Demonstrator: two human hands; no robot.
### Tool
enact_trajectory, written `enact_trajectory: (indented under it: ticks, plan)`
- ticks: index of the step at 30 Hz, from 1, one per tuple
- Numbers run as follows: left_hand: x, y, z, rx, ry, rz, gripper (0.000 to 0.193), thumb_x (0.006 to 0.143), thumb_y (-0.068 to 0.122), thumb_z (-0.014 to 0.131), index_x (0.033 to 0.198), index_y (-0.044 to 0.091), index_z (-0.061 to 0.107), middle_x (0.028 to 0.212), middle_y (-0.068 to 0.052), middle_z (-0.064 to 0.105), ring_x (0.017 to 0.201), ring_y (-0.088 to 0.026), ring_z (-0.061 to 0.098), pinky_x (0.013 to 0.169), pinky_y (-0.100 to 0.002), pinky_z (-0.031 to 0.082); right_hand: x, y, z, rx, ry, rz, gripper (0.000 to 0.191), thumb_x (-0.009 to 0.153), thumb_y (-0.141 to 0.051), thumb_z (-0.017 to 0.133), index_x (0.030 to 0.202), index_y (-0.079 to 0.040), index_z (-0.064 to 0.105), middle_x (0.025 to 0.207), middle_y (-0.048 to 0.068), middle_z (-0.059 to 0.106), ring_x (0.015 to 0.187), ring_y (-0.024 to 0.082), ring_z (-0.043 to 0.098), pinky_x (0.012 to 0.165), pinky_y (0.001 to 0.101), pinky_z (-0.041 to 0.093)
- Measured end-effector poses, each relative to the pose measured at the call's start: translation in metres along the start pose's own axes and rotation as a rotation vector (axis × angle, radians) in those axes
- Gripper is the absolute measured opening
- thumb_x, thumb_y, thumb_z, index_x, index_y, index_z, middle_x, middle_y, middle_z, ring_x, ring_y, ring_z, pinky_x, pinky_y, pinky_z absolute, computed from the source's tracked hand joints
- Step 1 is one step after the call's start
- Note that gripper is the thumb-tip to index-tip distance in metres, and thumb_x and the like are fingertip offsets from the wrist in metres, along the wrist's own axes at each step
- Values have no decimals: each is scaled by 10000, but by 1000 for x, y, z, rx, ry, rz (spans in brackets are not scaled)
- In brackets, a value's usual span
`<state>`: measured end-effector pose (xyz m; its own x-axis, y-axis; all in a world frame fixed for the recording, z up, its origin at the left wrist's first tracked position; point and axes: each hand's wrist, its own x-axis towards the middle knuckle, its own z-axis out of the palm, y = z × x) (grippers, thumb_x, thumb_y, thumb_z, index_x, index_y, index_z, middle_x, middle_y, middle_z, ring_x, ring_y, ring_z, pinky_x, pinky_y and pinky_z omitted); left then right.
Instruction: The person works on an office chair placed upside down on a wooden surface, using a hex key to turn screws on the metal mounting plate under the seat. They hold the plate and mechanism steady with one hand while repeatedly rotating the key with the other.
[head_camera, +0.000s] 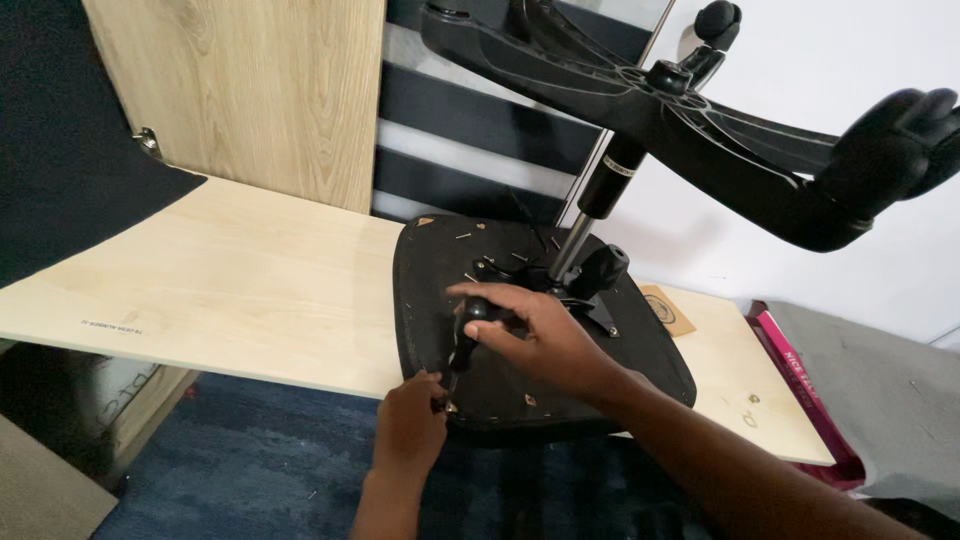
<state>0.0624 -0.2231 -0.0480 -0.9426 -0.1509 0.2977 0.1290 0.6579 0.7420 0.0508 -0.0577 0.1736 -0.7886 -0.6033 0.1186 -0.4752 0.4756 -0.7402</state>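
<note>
**Inspector A:** We find an office chair turned upside down, its black seat pan (440, 290) lying underside-up on the pale wooden table (230, 290), near the front edge. The gas column (590, 215) rises from the seat mechanism (575, 285) to the wheeled base (690, 120) overhead.

**Inspector B:** Agreed. We note the right hand (535, 335) closed round the black handle of a screwdriver (462, 345), which stands tilted with its tip down at the near rim of the seat. The left hand (412, 425) is pinched shut at that tip, apparently on a small screw; we cannot make the screw out clearly.

**Inspector A:** In our judgement the step is seating a fastener at the rim. We would want the shaft brought square to the hole before any turning, since it currently leans.

**Inspector B:** We would add firm downward pressure from the right hand, with the left fingers steadying only until the thread bites. Small loose bits (475, 232) lie scattered across the seat, worth keeping clear of the work. The seat overhangs the table edge slightly, so we judge that heavy leaning there could rock it.
</note>
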Motion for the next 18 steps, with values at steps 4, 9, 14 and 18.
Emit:
enact_trajectory:
  ticks: [4, 9, 14, 18]
  plan:
    - [-2, 3, 0, -24, -3, -41, 137, 831, 8, 715, 947, 48, 777, 1244, -128, 724, 1278, -286, 626, 1064, -423, 512, -2, 3, 1, 41, 70, -53, 447, 967, -233, 600, 1404, -138, 588, 1183, 87, 718, 985, 132, 702, 856, 266, 564]
    - [-1, 13, -8, 41, -89, -99, 146, 846, 23, 712, 964, 68, 783, 1314, -68, 690, 1333, -253, 575, 1084, -409, 487, -7, 10, -6, -57, 144, 89, 341, 901, -275, 742, 1201, -115, 712, 832, 44, 694, 654, 104, 597, 574, 242, 470]
    - [-3, 21, -13, 89, -135, -118, 173, 869, 49, 703, 1001, 102, 802, 1357, -27, 661, 1353, -231, 551, 1073, -387, 503, -11, 12, -1, -121, 255, 85, 289, 802, -292, 826, 1009, -123, 715, 669, -66, 677, 560, 39, 612, 512, 201, 472]
    - [-4, 23, -13, 55, -118, -144, 155, 887, 39, 681, 971, 79, 805, 1351, -30, 672, 1363, -227, 548, 1075, -381, 507, -11, 10, 0, -184, 278, 93, 282, 780, -295, 873, 864, -114, 674, 645, -43, 631, 544, 57, 565, 501, 210, 453]
